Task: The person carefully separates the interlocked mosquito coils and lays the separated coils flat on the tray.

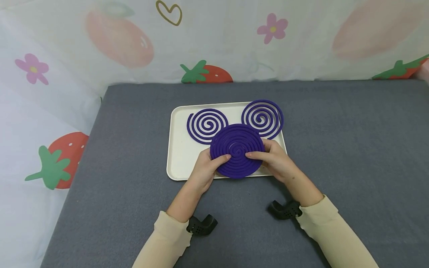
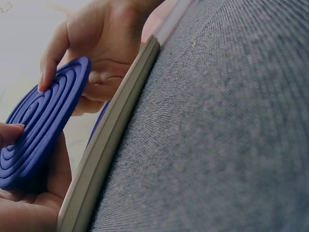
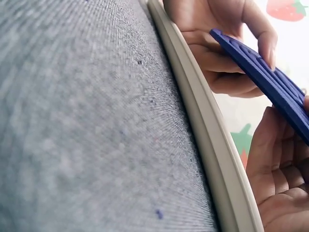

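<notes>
Both hands hold a round purple mosquito coil disc (image 1: 238, 169), its spiral rings packed tightly together, above the front part of a white tray (image 1: 178, 152). My left hand (image 1: 204, 169) pinches its left side, thumb on the upper face and fingers beneath. On the opposite edge my right hand (image 1: 278, 162) does the same, thumb pointing at the centre. In the left wrist view the disc (image 2: 58, 108) is tilted over the tray rim (image 2: 113, 130). Two loose purple coils with open gaps, a left one (image 1: 208, 124) and a right one (image 1: 259, 119), lie behind it.
The right loose coil overhangs the tray's back right corner. Grey cloth (image 1: 117, 149) covers the table under the tray. A white curtain (image 1: 221, 41) printed with fruit and flowers hangs along the back and left edges. Each wrist wears a black device, left (image 1: 202, 225) and right (image 1: 285, 210).
</notes>
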Demonstrator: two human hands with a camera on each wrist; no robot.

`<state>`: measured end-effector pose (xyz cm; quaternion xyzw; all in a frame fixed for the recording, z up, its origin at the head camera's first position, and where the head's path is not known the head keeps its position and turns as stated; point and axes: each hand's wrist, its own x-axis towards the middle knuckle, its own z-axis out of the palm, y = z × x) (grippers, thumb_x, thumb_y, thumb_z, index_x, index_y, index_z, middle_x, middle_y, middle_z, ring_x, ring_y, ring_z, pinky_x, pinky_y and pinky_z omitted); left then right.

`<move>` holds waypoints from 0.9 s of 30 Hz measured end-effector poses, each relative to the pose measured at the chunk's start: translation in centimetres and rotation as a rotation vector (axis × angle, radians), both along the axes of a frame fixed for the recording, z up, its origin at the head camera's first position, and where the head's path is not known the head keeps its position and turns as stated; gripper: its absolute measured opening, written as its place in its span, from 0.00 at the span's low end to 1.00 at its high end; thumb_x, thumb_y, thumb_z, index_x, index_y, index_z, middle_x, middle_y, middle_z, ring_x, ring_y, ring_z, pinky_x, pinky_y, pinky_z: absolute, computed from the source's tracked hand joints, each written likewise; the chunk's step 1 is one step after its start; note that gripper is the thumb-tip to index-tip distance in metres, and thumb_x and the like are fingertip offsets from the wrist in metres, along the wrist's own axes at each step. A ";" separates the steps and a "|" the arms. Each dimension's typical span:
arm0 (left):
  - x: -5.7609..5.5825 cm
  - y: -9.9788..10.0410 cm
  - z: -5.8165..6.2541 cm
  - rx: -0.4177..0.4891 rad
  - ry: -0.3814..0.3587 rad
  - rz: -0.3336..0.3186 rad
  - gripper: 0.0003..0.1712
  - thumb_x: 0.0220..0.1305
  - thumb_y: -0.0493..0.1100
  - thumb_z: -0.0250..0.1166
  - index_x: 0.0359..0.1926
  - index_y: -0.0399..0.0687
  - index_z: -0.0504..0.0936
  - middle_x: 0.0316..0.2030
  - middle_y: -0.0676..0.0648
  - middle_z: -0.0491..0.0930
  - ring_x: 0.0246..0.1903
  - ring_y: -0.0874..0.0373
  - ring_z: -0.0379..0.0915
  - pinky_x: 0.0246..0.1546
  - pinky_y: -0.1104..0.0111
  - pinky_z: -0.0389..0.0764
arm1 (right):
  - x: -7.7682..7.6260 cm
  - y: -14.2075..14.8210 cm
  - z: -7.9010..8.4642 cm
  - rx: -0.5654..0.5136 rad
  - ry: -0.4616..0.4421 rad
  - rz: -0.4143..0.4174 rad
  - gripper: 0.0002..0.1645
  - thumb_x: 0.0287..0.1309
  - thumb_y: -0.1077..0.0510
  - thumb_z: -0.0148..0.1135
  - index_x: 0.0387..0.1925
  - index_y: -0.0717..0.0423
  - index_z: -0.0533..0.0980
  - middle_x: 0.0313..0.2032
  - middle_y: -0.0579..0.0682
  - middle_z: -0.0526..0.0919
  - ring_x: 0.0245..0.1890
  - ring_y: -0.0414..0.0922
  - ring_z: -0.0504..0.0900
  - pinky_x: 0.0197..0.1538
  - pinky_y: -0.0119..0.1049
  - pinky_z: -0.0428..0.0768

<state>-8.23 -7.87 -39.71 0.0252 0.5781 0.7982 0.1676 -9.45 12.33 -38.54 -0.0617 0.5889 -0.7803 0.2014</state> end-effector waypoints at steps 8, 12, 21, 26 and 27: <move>-0.1 0.0 -0.1 0.002 -0.003 -0.019 0.27 0.60 0.28 0.56 0.60 0.25 0.64 0.52 0.33 0.73 0.44 0.58 0.77 0.48 0.66 0.78 | 0.0 -0.2 -0.1 0.052 0.002 -0.017 0.17 0.54 0.73 0.54 0.47 0.66 0.71 0.37 0.47 0.82 0.37 0.40 0.82 0.41 0.32 0.81; -0.1 0.0 -0.3 0.002 0.000 -0.017 0.26 0.60 0.28 0.57 0.59 0.24 0.65 0.52 0.32 0.73 0.44 0.58 0.76 0.48 0.66 0.78 | 0.1 -0.4 -0.1 0.117 0.025 -0.041 0.23 0.54 0.72 0.56 0.53 0.76 0.67 0.37 0.47 0.82 0.37 0.40 0.82 0.41 0.33 0.82; 0.0 0.0 -0.1 -0.009 0.004 -0.018 0.25 0.59 0.27 0.57 0.58 0.23 0.66 0.48 0.36 0.76 0.42 0.59 0.78 0.46 0.67 0.79 | 0.2 -0.7 -0.4 0.263 0.119 -0.094 0.24 0.52 0.69 0.60 0.51 0.79 0.69 0.37 0.52 0.83 0.36 0.39 0.82 0.40 0.31 0.81; -0.1 -0.1 -0.1 -0.031 0.002 -0.034 0.23 0.57 0.28 0.58 0.54 0.21 0.68 0.41 0.43 0.80 0.38 0.62 0.79 0.41 0.70 0.80 | 0.1 -0.7 -0.5 0.285 0.132 -0.117 0.24 0.51 0.70 0.61 0.50 0.79 0.71 0.37 0.52 0.83 0.35 0.38 0.82 0.40 0.31 0.80; -0.1 -0.1 -0.1 -0.030 0.000 -0.038 0.23 0.57 0.28 0.58 0.54 0.20 0.68 0.40 0.44 0.80 0.37 0.62 0.79 0.41 0.70 0.80 | 0.1 -0.7 -0.6 0.285 0.127 -0.119 0.24 0.51 0.70 0.61 0.50 0.79 0.70 0.37 0.52 0.83 0.35 0.38 0.82 0.40 0.31 0.81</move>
